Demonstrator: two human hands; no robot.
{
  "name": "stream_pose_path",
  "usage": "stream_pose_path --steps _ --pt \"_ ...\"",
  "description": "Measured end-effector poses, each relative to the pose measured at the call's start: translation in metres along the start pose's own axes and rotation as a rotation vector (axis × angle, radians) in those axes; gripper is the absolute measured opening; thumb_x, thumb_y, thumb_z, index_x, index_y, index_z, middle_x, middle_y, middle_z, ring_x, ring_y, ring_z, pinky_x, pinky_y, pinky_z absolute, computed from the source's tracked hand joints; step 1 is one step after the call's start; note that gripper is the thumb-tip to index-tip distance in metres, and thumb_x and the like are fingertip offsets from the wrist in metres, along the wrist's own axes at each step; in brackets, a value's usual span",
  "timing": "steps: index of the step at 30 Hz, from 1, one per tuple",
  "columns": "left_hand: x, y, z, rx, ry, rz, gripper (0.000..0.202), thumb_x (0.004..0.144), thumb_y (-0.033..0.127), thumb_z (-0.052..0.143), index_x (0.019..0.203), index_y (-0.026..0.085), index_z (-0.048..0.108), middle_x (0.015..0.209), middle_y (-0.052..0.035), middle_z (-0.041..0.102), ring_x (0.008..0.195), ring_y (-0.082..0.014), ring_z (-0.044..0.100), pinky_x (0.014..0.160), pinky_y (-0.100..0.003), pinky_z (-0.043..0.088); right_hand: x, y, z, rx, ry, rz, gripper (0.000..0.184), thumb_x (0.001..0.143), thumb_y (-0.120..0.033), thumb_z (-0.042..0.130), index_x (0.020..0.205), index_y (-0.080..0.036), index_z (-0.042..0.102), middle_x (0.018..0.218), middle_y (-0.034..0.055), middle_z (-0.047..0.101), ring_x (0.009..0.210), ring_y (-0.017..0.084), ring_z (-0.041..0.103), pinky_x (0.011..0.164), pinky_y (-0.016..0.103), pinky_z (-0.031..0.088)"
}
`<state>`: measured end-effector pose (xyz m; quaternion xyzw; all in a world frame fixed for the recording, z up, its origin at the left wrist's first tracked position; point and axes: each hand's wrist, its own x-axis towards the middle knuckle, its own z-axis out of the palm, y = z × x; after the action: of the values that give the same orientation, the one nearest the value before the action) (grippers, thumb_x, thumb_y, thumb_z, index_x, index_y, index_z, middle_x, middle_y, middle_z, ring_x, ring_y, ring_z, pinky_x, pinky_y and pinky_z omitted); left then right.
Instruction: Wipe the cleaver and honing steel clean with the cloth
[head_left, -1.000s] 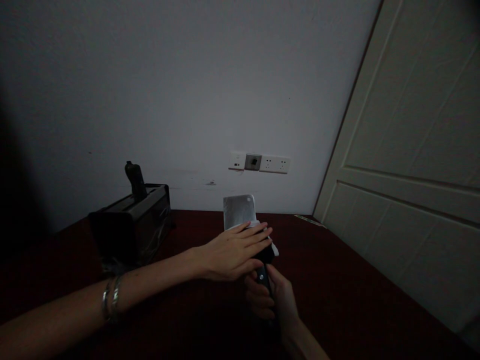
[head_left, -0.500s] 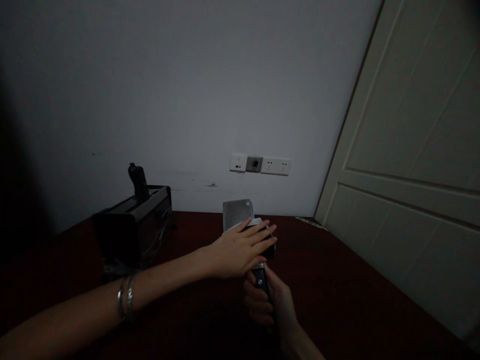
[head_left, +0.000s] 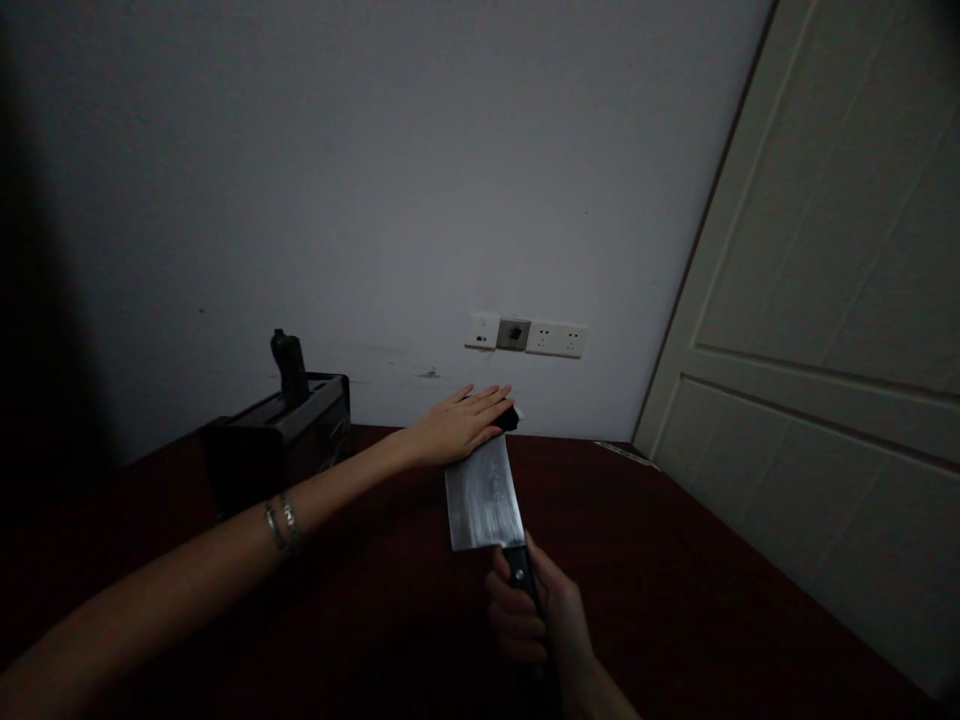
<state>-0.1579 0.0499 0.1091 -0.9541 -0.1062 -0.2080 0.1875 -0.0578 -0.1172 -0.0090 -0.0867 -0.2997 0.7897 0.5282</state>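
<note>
Gripping the cleaver [head_left: 486,495] in the right hand [head_left: 561,605], apparently wiping it with dark cloth [head_left: 509,419] under the flat, uncurled left hand [head_left: 459,428], probably needing a light, edge-wary stroke next.

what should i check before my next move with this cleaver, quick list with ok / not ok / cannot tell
1. Right grip closed around the handle of the cleaver: ok.
2. Dark pad with a white edge under the left grip: ok, it shows past the fingertips.
3. Left grip clear of the cutting edge: cannot tell, it hides the far end of the blade.
4. Black box apart from the blade: ok, it stands off to the left.
5. Light for seeing the edge: not ok, the scene is dim.
</note>
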Motion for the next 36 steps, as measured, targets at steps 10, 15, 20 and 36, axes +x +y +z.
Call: stream_pose_path --steps 10,15,20,36 --pt "-0.027 -0.03 -0.002 -0.144 0.052 0.013 0.049 0.093 0.029 0.026 0.14 0.019 0.015 0.142 -0.0079 0.027 0.129 -0.0152 0.029 0.105 -0.035 0.029 -0.004 -0.007 0.004 -0.016 0.044 -0.054 0.032 0.079 -0.047 0.053 0.069 -0.016 0.047 0.045 -0.0101 0.034 0.031 0.0 0.014 0.026 0.01 0.017" --pt "-0.034 -0.034 -0.004 -0.184 0.075 -0.003 0.05 0.092 0.025 0.028 0.14 0.021 0.014 0.14 -0.0075 0.032 0.127 -0.0154 0.034 0.103 -0.033 0.033 -0.005 -0.009 0.005 0.017 0.021 -0.042 0.031 0.08 -0.044 0.052 0.069 -0.016 0.048 0.046 -0.0097 0.034 0.031 0.0 0.014 0.026 0.009 0.018" --pt "-0.04 -0.037 0.006 -0.142 0.151 0.017 0.051 0.091 0.019 0.031 0.14 0.019 0.016 0.141 -0.0103 0.029 0.13 -0.017 0.027 0.105 -0.04 0.029 -0.007 -0.013 0.001 0.046 -0.004 -0.083 0.029 0.08 -0.041 0.053 0.07 -0.015 0.049 0.046 -0.0098 0.034 0.032 0.0 0.013 0.025 0.008 0.018" --pt "-0.072 0.028 0.014 -0.145 0.034 0.311 0.054 0.088 0.012 0.033 0.139 0.011 0.016 0.139 -0.0123 0.033 0.132 -0.0162 0.021 0.11 -0.04 0.022 -0.006 -0.019 -0.007 0.118 0.001 -0.136 0.025 0.082 -0.035 0.052 0.071 -0.012 0.051 0.048 -0.01 0.029 0.033 0.0 0.015 0.026 0.007 0.02"
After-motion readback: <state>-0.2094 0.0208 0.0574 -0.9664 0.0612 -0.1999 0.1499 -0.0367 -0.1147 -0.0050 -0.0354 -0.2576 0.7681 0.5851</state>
